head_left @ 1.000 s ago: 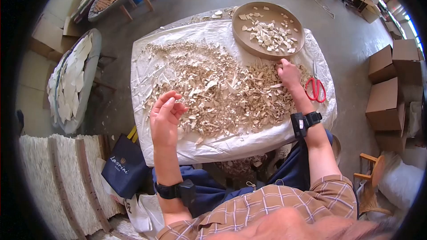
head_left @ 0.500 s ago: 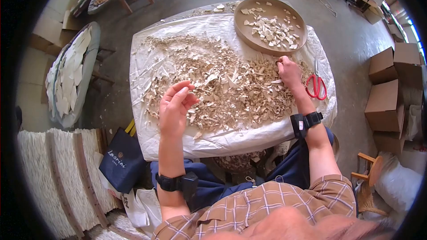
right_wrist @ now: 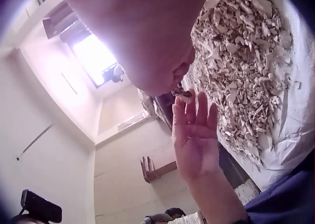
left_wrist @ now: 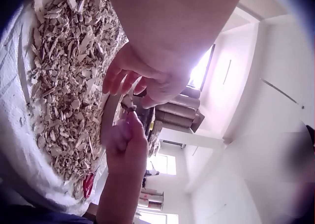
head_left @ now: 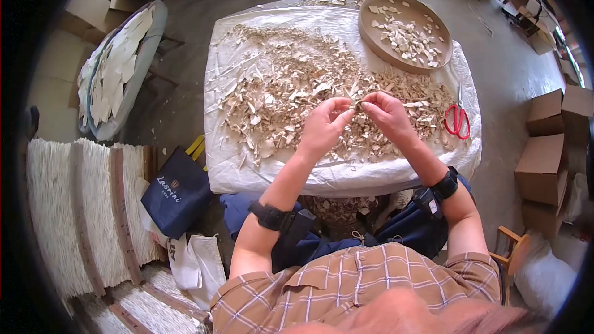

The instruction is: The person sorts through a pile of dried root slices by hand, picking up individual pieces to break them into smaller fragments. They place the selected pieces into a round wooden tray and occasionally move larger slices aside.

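Observation:
Both hands meet above a heap of pale dried fragments [head_left: 291,80] spread on a white cloth [head_left: 247,176]. My right hand [head_left: 390,117] pinches a small brownish piece [left_wrist: 129,106] between thumb and fingertips; the right wrist view shows the piece [right_wrist: 184,96] too. My left hand [head_left: 323,128] is held close on the left, its fingers [right_wrist: 202,111] fairly straight and slightly spread beside the piece. Whether it touches the piece is unclear. A round shallow tray [head_left: 405,67] with larger pale pieces rests on the table's far right; red-handled scissors [head_left: 457,122] lie at the right.
A navy bag [head_left: 176,192] stands on the floor left of the table, near stacked pale sheets [head_left: 52,210]. Another rack of flat pale pieces [head_left: 117,74] is farther left. Cardboard boxes [head_left: 541,164] and a wooden stool [head_left: 510,250] are on the right.
The right hand has come back from beside the tray toward the heap's middle, with a small piece. The left hand has moved right to meet it. The head view has shifted.

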### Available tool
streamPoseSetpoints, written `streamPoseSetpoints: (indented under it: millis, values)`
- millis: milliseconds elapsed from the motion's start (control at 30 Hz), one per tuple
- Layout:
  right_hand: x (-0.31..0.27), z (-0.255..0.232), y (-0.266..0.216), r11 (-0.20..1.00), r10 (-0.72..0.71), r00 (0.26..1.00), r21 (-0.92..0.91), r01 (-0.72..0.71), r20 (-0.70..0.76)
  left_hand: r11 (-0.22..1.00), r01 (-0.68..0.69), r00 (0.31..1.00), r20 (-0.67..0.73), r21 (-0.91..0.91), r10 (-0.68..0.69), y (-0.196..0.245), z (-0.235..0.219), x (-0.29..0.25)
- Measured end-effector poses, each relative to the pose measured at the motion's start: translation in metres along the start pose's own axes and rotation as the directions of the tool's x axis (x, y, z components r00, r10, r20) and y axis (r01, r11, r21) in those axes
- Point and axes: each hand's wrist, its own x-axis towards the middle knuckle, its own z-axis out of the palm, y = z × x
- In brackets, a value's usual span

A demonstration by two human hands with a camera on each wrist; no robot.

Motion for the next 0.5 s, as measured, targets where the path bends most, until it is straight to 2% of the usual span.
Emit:
streamPoseSetpoints:
  millis: [33,100,167,200,233,300,333,367,400,433,467,500]
  values:
    - [-0.001,0.003,-0.002,0.999,-0.031,0.999,-0.013,0.031,0.008,1.0,-0.003,1.0,-0.004,0.0,0.003,0.002,-0.001,-0.001]
    - [-0.001,0.007,-0.007,0.997,-0.075,0.997,-0.028,0.076,0.017,0.985,0.105,0.994,0.018,-0.134,-0.103,0.008,-0.003,-0.002]
    - [-0.002,0.013,-0.01,0.99,-0.1,0.995,-0.094,0.101,0.012,0.984,0.063,0.998,-0.015,-0.165,-0.066,0.009,-0.003,-0.002]
    - [-0.003,0.016,-0.01,0.98,-0.17,0.985,-0.107,0.17,0.01,0.977,0.08,0.997,0.009,-0.197,-0.08,0.008,-0.003,-0.003]
    - [-0.004,0.017,-0.014,0.979,-0.175,0.985,-0.105,0.174,0.005,0.968,0.098,0.995,0.034,-0.23,-0.093,0.008,-0.003,-0.002]
    - [-0.005,0.015,-0.022,0.944,-0.216,0.976,-0.249,0.216,0.029,0.966,0.093,0.996,0.009,-0.242,-0.093,0.006,-0.004,-0.001]
    - [-0.002,0.017,-0.023,0.961,-0.238,0.971,-0.136,0.24,0.025,0.939,0.143,0.99,0.051,-0.312,-0.134,0.01,-0.006,-0.001]
    - [-0.003,0.013,-0.022,0.962,-0.237,0.971,-0.136,0.238,0.024,0.907,0.187,0.982,0.093,-0.377,-0.164,0.01,-0.007,-0.002]
    - [-0.003,0.007,-0.024,0.981,0.026,0.993,0.19,-0.048,0.119,0.882,0.215,0.976,0.114,-0.419,-0.184,0.008,-0.006,-0.002]
    - [-0.004,0.003,-0.03,0.82,0.234,0.929,0.454,-0.348,0.288,0.883,0.213,0.977,0.113,-0.419,-0.182,0.006,-0.006,-0.002]
    - [-0.005,0.004,-0.035,0.736,0.265,0.903,0.534,-0.416,0.338,0.847,0.246,0.969,0.141,-0.471,-0.203,0.005,-0.005,-0.002]
    - [-0.005,0.004,-0.034,0.736,0.265,0.903,0.535,-0.415,0.338,0.808,0.28,0.96,0.171,-0.519,-0.223,0.003,-0.005,-0.003]
